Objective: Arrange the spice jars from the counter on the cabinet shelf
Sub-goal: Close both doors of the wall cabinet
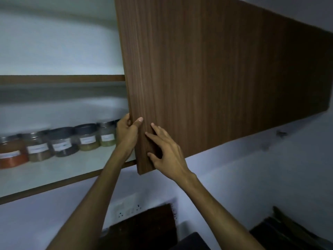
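Note:
Several labelled spice jars [62,144] with dark lids stand in a row on the white lower cabinet shelf [59,170], from a red-filled jar [11,154] at the left to a greenish one [106,136] at the right. My left hand [127,136] grips the left edge of the brown wooden cabinet door [207,78], thumb on the front and fingers behind it. My right hand [166,150] rests on the door's front near its lower left corner, fingers spread. The door hides the cabinet's right part.
An upper shelf [61,78] with a brown edge runs above the jars. Below the cabinet is a white wall with a switch and socket panel [128,208]. Dark objects [149,224] sit on the counter at the bottom, and more dark shapes [288,230] at the lower right.

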